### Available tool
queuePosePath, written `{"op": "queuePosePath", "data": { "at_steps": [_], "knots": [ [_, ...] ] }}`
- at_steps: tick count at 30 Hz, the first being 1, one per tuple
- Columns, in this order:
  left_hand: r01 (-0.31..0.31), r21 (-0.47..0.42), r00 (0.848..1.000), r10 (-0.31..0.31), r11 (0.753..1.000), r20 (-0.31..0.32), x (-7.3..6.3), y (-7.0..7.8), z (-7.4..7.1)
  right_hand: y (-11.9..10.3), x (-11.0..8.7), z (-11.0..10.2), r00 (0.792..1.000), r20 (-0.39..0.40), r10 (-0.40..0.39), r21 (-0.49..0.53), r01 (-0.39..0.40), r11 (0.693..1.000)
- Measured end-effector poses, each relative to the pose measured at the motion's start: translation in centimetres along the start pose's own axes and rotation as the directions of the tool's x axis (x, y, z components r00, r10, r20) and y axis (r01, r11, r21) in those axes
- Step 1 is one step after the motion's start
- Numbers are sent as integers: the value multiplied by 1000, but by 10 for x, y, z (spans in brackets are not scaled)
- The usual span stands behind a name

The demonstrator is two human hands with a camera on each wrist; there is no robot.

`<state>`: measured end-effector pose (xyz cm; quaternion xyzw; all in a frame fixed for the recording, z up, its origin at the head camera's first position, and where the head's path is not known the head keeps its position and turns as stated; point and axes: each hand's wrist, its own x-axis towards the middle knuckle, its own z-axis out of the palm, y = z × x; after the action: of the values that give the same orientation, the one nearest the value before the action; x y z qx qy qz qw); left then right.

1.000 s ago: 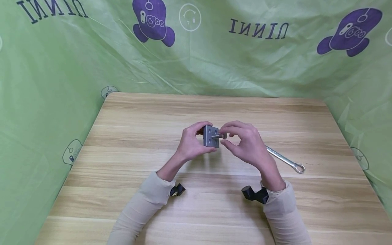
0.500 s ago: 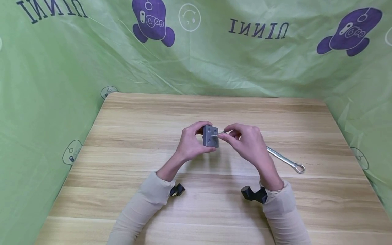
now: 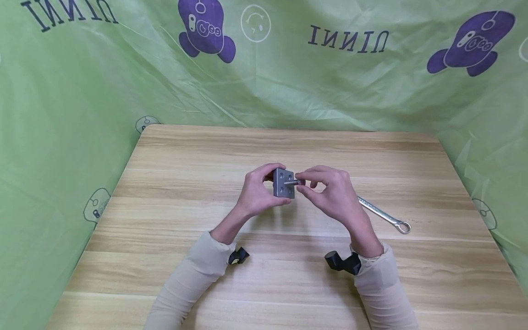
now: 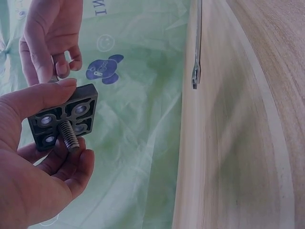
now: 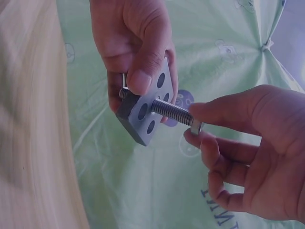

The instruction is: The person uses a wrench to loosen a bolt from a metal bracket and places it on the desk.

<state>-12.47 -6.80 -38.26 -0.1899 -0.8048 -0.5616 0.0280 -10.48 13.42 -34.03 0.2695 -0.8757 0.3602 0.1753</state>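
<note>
A: Wood table (image 3: 185, 156), green cloth (image 3: 255, 101) behind. Where's the bolt (image 3: 292, 182)?
B: Mid-frame, thru the block (image 3: 280, 189), long axis L–R, bolt head (image 5: 196, 127) nearest R hand (image 3: 331, 191), which pinches it. L hand (image 3: 257, 193) grips the block.

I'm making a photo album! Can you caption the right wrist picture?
Left hand holds the plate, right hand pinches the bolt sticking through it.
</note>
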Motion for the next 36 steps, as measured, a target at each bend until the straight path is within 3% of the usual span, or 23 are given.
{"op": "queuePosePath", "data": {
  "at_steps": [7, 13, 17, 21, 24, 27, 36],
  "knots": [
    [-7, 2, 1000, 7, 1000, 3, 0, 0, 0, 0, 1, 1, 994, -3, -109, -15, 109, 994],
    [-10, 1, 1000, 10, 1000, 2, -1, 0, 0, 0, 0, 0, 993, 8, -121, -26, 121, 992],
    [-16, 5, 1000, 16, 1000, -2, -1, 0, 0, -2, 0, -1, 997, 11, -81, -3, 81, 997],
    [-16, 14, 1000, 16, 1000, -3, -1, 0, 0, -3, 1, -2, 999, 15, 42, -31, -41, 999],
    [-11, 16, 1000, 11, 1000, -3, -1, 0, 0, -4, 2, -2, 986, 40, 161, -65, -158, 985],
    [-11, 9, 1000, 11, 1000, -5, -1, 0, 0, -4, 3, -2, 972, 61, 228, -75, -223, 972],
    [-13, 7, 1000, 13, 1000, -5, 0, -1, 1, -3, 2, 0, 986, 47, 161, -41, -159, 986]
  ]
}}
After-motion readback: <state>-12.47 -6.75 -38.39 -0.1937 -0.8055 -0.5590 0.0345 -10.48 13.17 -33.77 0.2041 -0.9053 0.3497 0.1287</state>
